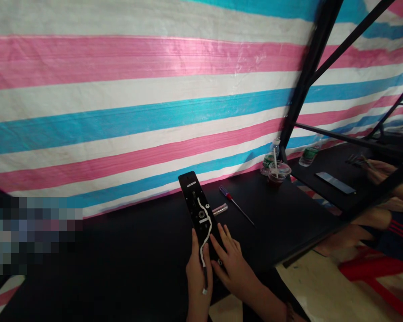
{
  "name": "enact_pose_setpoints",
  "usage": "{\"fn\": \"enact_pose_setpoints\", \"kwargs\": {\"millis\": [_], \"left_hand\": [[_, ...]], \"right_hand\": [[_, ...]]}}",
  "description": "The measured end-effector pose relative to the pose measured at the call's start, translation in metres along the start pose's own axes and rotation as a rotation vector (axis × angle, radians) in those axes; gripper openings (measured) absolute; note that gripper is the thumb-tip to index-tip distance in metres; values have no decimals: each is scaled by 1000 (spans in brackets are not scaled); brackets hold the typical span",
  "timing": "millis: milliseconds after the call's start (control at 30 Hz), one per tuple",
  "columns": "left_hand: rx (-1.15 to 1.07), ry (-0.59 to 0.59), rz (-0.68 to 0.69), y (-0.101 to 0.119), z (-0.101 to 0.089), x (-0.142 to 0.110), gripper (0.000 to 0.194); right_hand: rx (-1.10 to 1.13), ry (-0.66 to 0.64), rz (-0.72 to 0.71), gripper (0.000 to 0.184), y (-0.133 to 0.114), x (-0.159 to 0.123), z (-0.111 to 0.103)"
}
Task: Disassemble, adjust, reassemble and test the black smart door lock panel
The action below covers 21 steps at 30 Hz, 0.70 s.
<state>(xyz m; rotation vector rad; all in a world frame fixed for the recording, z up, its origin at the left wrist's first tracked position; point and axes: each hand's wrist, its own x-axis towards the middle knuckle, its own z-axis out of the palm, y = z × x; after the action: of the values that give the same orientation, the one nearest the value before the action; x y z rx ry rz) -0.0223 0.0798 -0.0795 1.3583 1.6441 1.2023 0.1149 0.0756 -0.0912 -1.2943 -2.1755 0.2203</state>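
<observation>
A long black panel [190, 194] with rounded corners, small labels and round fittings is tilted up over the table. A white-sleeved cable [207, 229] runs down its face, ending in a dark lead with a small white connector [204, 291] over my left palm. My left hand [198, 273] is closed around the panel's lower left side. My right hand [234, 267] grips the lower right side, thumb and fingers lying across the face and edge. Just beyond lie a small clear tube or packet [220, 209] and a screwdriver [237, 205] with a purple and red handle.
On the black table [121, 264], a lidded drink cup [278, 172] and a plastic bottle [267, 163] stand at the back right, by a black metal post [297, 103]. A striped sheet [137, 112] hangs behind. Another person's hand [383, 172] is at the neighbouring table, near a phone [336, 182].
</observation>
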Motion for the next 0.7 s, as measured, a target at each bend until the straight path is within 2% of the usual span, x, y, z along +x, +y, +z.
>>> {"fn": "enact_pose_setpoints", "kwargs": {"millis": [67,133,233,433,600,700], "left_hand": [[-13,-22,5,0,0,1,65],[-22,-53,1,-2,0,2,64],[-8,-64,2,-7,0,4,62],[-25,-81,111,-14,-1,0,66],[-28,-94,117,-14,-2,-5,64],[-20,-91,118,-14,-2,-6,61]], "right_hand": [[68,32,-55,67,5,-8,-3],[138,104,-99,52,10,-15,-5],[219,195,-83,32,14,-20,-3],[327,270,-16,24,3,-15,5],[363,347,40,20,-5,-15,12],[376,312,67,19,-2,-18,8]]}}
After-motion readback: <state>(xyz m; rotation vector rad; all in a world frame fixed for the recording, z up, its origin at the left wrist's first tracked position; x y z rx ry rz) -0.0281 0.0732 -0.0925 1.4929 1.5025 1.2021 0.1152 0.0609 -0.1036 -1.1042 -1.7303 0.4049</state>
